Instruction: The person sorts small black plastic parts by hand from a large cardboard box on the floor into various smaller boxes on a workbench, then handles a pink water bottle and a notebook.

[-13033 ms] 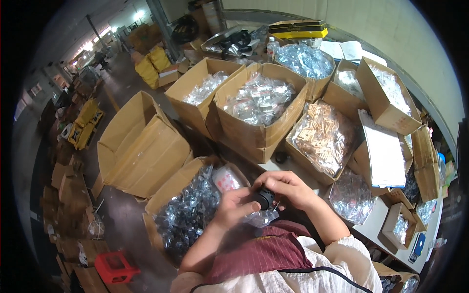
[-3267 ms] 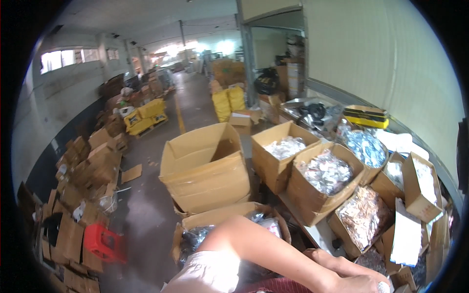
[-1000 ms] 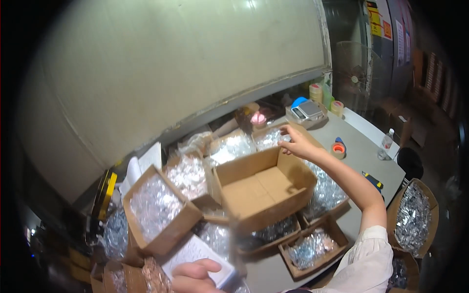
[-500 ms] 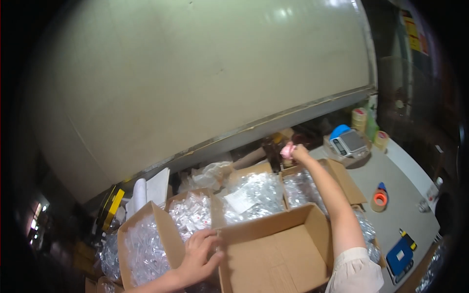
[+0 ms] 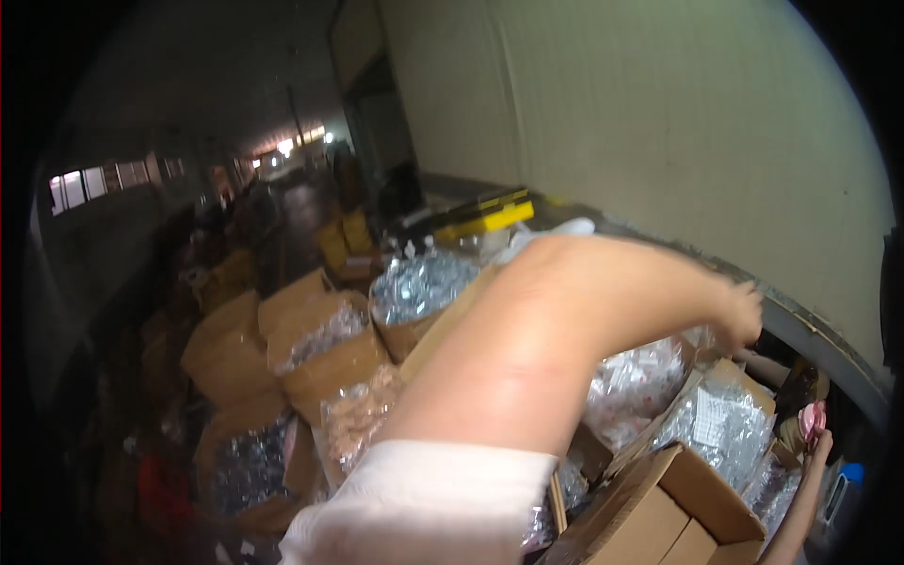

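Note:
My left arm crosses the middle of the view, and my left hand (image 5: 739, 315) reaches up beside the pale board's lower edge. Its fingers are smeared by motion, so whether it holds anything is unclear. At the right side, my right hand (image 5: 821, 443) is closed on a pink rounded thing (image 5: 811, 420), perhaps a roll, too small to make out. Below and between the hands, a carton of clear plastic packets (image 5: 720, 424) has a white paper on top. An open cardboard box (image 5: 664, 504) stands nearer, its bare inside showing.
More cartons of plastic packets (image 5: 424, 287) stand to the left, one with brown bagged pieces (image 5: 358, 414). A yellow and black case (image 5: 490, 221) lies behind. The large pale board (image 5: 659, 113) rises at the back. A blue-topped scale (image 5: 843, 490) sits at the right.
The view has swung left, bringing more cartons and a long dim room into sight. My left hand has left the open box's edge and reached up and forward. My right hand still holds the pink thing.

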{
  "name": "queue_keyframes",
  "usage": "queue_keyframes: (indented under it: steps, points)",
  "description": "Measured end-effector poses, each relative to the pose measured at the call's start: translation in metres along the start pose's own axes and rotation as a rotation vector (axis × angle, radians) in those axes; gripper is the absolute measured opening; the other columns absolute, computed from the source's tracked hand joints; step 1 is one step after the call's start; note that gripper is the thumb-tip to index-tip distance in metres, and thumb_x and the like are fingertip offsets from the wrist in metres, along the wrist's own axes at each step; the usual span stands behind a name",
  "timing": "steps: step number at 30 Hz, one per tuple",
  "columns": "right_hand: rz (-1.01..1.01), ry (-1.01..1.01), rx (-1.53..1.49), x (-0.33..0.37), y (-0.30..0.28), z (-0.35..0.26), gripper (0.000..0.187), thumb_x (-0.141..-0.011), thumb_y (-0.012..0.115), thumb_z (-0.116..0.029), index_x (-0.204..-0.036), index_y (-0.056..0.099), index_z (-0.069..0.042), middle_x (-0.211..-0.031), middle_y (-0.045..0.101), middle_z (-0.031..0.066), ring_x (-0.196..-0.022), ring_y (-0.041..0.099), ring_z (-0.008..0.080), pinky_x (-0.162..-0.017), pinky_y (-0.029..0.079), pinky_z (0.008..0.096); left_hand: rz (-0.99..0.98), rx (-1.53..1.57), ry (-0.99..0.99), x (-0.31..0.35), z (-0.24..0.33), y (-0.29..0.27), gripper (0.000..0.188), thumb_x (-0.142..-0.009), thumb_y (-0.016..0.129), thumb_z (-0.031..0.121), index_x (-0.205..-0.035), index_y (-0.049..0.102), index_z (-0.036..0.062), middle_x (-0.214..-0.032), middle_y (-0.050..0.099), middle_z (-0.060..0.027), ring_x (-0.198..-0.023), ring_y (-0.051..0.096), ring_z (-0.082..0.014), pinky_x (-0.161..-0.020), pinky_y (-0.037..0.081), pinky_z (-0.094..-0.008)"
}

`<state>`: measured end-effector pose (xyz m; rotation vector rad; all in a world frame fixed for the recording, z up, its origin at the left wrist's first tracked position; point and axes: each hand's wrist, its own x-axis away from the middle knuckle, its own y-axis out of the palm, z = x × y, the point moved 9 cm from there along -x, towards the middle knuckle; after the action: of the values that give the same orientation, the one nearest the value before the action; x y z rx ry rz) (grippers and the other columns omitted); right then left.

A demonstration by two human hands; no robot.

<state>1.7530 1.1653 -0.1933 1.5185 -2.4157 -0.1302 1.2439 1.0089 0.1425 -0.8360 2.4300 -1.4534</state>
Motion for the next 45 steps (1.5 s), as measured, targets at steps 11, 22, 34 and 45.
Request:
queue_keyframes:
  steps: [11, 22, 34, 45]
  points:
    - [-0.337, -0.255, -0.059, 0.212, 0.119, -0.215, 0.012, -0.089, 0.065, -0.009, -0.098, 0.069, -0.003, -0.09, 0.071, 0.0058, -0.08, 0.067, 0.0136, -0.069, 0.055, 0.0285, -0.255, 0.002, -0.258, 0.122, -0.095, -0.021, 0.025, -0.078, 0.069, 0.018, -0.1, 0.076, 0.0071, -0.106, 0.072, -0.0152, -0.1, 0.068, -0.0322, -0.083, 0.054, -0.0475]
    - [-0.452, -0.435, 0.351, 0.652, 0.232, -0.271, 0.02, -0.081, 0.071, -0.009, -0.098, 0.068, 0.001, -0.083, 0.062, 0.0015, -0.078, 0.056, 0.0114, -0.073, 0.044, 0.0255, 0.454, 1.099, -0.264, 0.365, 0.115, -0.041, 0.034, -0.086, 0.069, 0.024, -0.112, 0.069, 0.0033, -0.117, 0.068, -0.0179, -0.114, 0.063, -0.0321, -0.098, 0.049, -0.0436]
    - [-0.595, -0.278, -0.07, 0.971, 0.327, -0.139, 0.062, -0.053, 0.077, 0.004, -0.107, 0.048, -0.002, -0.073, 0.066, 0.005, -0.059, 0.058, 0.0095, -0.079, 0.046, 0.0211, 0.595, 1.747, -0.215, 0.599, 0.347, 0.025, 0.078, -0.08, 0.085, 0.022, -0.144, 0.044, 0.0038, -0.138, 0.053, -0.016, -0.126, 0.056, -0.0279, -0.106, 0.046, -0.0391]
    - [-0.332, -0.07, 0.114, 1.029, 0.29, -0.007, 0.016, -0.071, 0.056, -0.004, -0.087, 0.055, -0.002, -0.063, 0.051, -0.0007, -0.049, 0.038, 0.0038, -0.045, 0.026, 0.0198, 0.546, 1.64, -0.314, 0.696, 0.453, 0.093, 0.059, -0.081, 0.074, 0.014, -0.134, 0.05, 0.0015, -0.127, 0.057, -0.0203, -0.119, 0.058, -0.0357, -0.103, 0.047, -0.0412]
